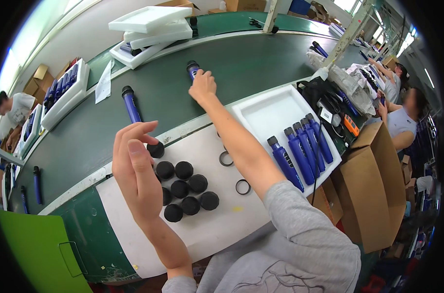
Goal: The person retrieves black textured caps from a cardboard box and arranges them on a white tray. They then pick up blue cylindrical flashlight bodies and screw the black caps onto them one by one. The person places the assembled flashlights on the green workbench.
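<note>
My right hand (203, 89) reaches far across the green conveyor belt (168, 80). Its fingers are closed on the lower part of a blue microphone body (192, 72) with a black end. Raised over the near worktop, my left hand (139, 168) holds nothing, its fingers stretched and slightly curved. Beside it and partly hidden behind it are several round black caps (184, 170) on a white sheet (222, 222). Another blue microphone body (130, 105) lies on the belt beyond my left fingers. Two black rings, one a full loop (243, 194), rest near my right forearm.
A white foam tray (253, 106) at right holds several blue microphone bodies (286, 163). Stacked foam trays (151, 29) stand beyond the belt; a filled one (65, 93) is far left. An open cardboard box (373, 185) stands at right. Other people sit along the line.
</note>
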### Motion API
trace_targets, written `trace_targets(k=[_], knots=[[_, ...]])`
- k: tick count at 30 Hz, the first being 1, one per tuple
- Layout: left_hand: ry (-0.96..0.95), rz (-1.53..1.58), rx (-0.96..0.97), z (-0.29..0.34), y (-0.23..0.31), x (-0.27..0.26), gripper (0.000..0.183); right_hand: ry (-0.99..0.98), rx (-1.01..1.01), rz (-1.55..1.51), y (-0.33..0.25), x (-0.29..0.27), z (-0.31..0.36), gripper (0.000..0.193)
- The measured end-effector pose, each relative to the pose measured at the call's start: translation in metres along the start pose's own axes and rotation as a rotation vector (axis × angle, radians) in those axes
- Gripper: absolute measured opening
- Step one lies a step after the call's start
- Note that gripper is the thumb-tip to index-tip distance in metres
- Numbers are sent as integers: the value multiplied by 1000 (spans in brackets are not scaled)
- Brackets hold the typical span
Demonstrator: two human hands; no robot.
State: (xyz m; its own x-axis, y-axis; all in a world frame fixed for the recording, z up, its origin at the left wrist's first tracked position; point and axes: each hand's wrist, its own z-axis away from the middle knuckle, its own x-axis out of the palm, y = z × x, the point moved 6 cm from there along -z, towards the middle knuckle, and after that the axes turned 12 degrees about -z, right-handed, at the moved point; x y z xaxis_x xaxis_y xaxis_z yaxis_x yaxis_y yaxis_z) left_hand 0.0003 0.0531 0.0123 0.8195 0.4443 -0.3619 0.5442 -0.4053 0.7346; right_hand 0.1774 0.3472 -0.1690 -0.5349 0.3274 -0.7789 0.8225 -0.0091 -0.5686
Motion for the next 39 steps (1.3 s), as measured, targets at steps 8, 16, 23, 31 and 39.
trace_targets(k=[8,16,23,31,39], knots=[[-13,44,43,3,6,-4,55,-150,16,111,12,-17,-5,43],[56,61,63,6,13,-19,31,-475,-296,374,6,-155,96,23],[87,174,96,10,27,-25,22,-761,324,376,98,-223,206,60],[-240,121,-19,12,15,16,19,-248,-154,-93,29,-283,191,48],[-546,408,-155,24,12,66,61,-611,-250,-961,-87,-266,220,39]])
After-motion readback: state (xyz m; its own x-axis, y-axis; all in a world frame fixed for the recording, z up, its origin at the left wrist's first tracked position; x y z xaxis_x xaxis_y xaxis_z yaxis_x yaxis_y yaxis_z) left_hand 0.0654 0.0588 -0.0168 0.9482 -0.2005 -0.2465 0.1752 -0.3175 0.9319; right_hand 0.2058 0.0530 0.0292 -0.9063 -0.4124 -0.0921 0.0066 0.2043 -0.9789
